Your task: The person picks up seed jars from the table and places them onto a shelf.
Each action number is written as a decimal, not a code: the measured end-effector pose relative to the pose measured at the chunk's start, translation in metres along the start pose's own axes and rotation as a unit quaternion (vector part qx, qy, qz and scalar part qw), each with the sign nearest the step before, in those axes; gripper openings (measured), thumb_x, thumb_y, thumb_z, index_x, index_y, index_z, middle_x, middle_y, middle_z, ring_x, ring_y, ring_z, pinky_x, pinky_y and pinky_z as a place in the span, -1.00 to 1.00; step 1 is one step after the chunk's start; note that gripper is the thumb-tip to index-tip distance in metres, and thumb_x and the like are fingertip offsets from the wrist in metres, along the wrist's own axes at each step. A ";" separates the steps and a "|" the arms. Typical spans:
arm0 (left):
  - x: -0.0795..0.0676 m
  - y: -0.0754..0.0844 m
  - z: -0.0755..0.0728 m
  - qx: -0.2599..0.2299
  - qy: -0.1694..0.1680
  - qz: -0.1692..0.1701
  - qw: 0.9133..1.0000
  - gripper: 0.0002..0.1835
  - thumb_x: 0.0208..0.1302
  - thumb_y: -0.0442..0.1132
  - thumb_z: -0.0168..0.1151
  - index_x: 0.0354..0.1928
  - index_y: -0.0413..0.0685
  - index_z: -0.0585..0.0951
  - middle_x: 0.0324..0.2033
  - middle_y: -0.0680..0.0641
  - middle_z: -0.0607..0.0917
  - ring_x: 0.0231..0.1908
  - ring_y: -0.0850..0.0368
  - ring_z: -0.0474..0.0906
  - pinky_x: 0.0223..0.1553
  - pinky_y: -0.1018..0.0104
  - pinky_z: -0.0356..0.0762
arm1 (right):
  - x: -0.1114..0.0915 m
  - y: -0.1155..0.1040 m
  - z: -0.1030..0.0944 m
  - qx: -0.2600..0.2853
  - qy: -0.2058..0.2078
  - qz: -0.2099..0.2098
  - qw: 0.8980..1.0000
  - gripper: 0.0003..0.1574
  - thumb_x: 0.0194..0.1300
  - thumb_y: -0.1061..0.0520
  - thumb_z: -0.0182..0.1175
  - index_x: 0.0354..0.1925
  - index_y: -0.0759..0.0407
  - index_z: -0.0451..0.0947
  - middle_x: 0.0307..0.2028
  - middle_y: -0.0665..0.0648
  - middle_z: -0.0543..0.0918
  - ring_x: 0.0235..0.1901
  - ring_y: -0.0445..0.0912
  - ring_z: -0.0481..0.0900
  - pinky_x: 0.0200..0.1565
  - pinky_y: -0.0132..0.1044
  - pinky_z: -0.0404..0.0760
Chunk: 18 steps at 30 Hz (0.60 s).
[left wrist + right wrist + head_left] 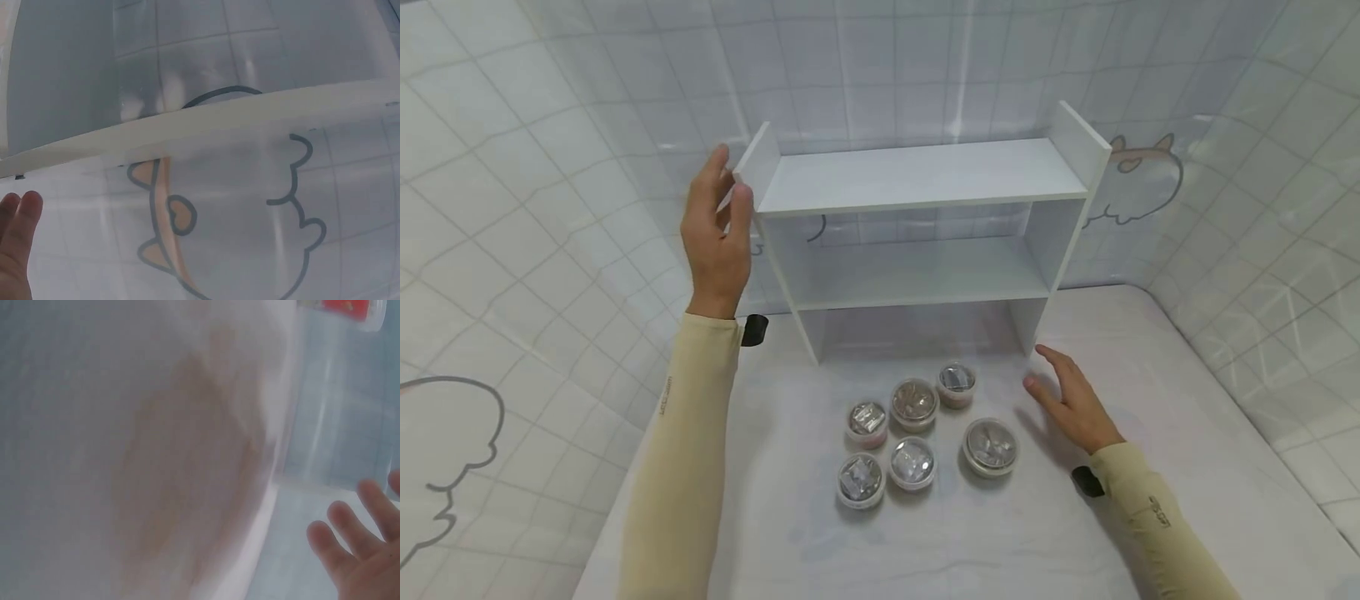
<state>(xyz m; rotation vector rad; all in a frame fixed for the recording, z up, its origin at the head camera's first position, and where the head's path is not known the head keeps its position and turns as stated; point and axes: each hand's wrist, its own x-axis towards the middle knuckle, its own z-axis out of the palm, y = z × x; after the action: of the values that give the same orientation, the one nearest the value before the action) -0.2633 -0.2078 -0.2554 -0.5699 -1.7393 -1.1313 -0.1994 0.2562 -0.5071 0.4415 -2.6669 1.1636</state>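
A white two-tier shelf unit stands upright at the back of the table. Beside the top of its left side panel is my left hand, raised, with thumb and fingers loosely extended right at the panel's edge. In the left wrist view the fingers show next to the white board. Low on the right, my right hand reaches toward the foot of the right side panel, its fingers spread and nothing in them. Those fingers also appear in the right wrist view.
Several round lidded tubs with silvery packets under clear lids sit in front of the shelf. One larger tub stands apart, nearest my right hand. White cloth covers the table. Grid-patterned curtains enclose the back and sides.
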 end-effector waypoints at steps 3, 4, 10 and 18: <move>0.003 -0.002 0.000 -0.011 -0.017 -0.002 1.000 -0.53 0.48 -0.50 0.05 0.39 -0.40 0.39 0.34 -0.26 0.47 0.29 -0.04 0.48 0.23 0.20 0.55 | 0.002 -0.002 0.003 0.017 -0.014 0.007 1.000 -0.13 0.50 -0.13 0.19 0.56 0.11 0.11 0.48 0.23 0.23 0.43 0.27 0.20 0.34 0.34 0.23; 0.004 -0.003 -0.001 -0.010 -0.021 -0.001 1.000 -0.53 0.49 -0.49 0.03 0.40 -0.40 0.38 0.35 -0.26 0.46 0.32 -0.02 0.45 0.26 0.22 0.51 | 0.002 -0.003 0.004 0.023 -0.018 0.011 1.000 -0.12 0.48 -0.15 0.20 0.56 0.09 0.11 0.48 0.21 0.24 0.43 0.25 0.21 0.34 0.33 0.24; 0.004 -0.011 -0.001 -0.014 -0.031 0.011 0.999 -0.56 0.55 -0.47 -0.09 0.40 -0.42 0.35 0.39 -0.35 0.39 0.44 0.05 0.28 0.46 0.21 0.23 | 0.007 -0.004 0.014 0.061 -0.039 0.006 0.997 -0.08 0.43 -0.13 0.28 0.56 0.05 0.12 0.48 0.14 0.26 0.43 0.17 0.24 0.33 0.23 0.31; 0.008 -0.013 0.001 -0.033 -0.024 0.005 0.999 -0.61 0.57 -0.44 -0.11 0.33 -0.42 0.45 0.33 -0.28 0.50 0.40 0.09 0.34 0.45 0.21 0.24 | 0.013 -0.013 0.027 0.144 -0.061 0.018 0.988 0.00 0.34 -0.07 0.39 0.55 0.08 0.14 0.48 0.07 0.28 0.44 0.08 0.24 0.39 0.15 0.30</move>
<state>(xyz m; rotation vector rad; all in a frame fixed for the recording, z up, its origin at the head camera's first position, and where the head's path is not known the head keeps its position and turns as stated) -0.2774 -0.2144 -0.2539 -0.6500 -1.7429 -1.1801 -0.2086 0.2256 -0.5121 0.5259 -2.6229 1.5910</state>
